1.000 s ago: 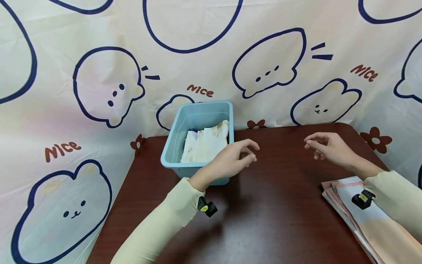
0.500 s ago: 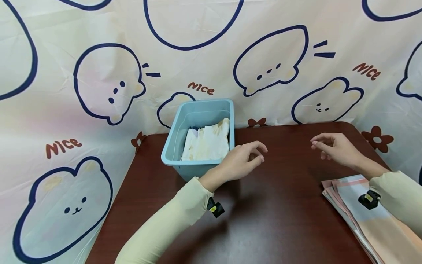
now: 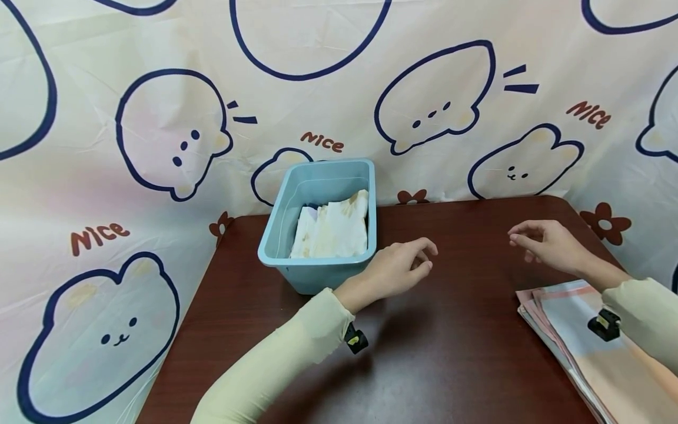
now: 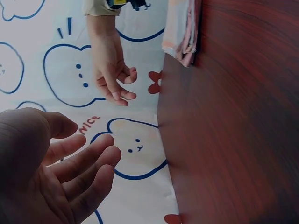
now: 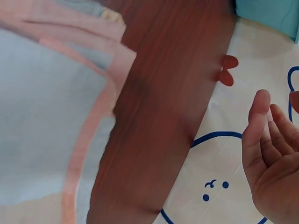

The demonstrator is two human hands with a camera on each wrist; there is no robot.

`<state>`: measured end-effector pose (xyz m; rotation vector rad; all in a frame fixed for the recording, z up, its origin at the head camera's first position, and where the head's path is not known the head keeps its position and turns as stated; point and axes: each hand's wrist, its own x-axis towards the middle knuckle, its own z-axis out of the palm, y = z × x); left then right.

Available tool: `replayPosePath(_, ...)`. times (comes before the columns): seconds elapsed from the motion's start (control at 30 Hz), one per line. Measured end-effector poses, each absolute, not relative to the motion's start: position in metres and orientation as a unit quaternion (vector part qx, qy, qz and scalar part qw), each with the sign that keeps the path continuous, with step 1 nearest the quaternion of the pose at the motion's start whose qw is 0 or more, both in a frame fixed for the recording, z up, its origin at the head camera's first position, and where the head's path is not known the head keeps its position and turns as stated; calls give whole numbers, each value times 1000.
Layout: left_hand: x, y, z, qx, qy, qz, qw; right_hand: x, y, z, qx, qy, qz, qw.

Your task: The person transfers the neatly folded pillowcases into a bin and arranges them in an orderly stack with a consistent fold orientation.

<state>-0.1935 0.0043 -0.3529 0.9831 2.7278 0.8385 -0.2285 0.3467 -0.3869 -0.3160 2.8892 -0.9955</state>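
My left hand [image 3: 394,268] hovers over the table just to the right of a light blue plastic bin [image 3: 312,272], its fingers loosely bent around nothing. Inside the bin stand folded white cloths [image 3: 339,229] with yellowish-brown patches. At the right, my right hand [image 3: 553,244] is in the air beyond a stack of folded cloths [image 3: 598,330] in pale blue, pink and peach. Its fingers are relaxed too and hold nothing. In the left wrist view both palms show bare. The right wrist view has the cloth stack [image 5: 46,116] large at the left.
A dark reddish-brown wooden table [image 3: 450,341] carries the bin and the stack. Behind and beside it hangs a pale curtain [image 3: 318,106] printed with blue-outlined bears and red flowers. A small black camera [image 3: 604,325] is strapped at the right wrist.
My left hand has moved right and a little toward me, away from the bin. My right hand has shifted slightly right. Bin and cloth stack stay where they were.
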Motion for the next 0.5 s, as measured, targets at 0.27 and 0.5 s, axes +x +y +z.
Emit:
replayPosePath(0.27, -193, 9, -367, 337, 910, 238, 49, -226, 355, -395, -96, 943, -316, 39)
replayPosePath(0.5, -193, 9, -381, 335, 916, 217, 50, -223, 359, -400, -93, 948, -302, 42)
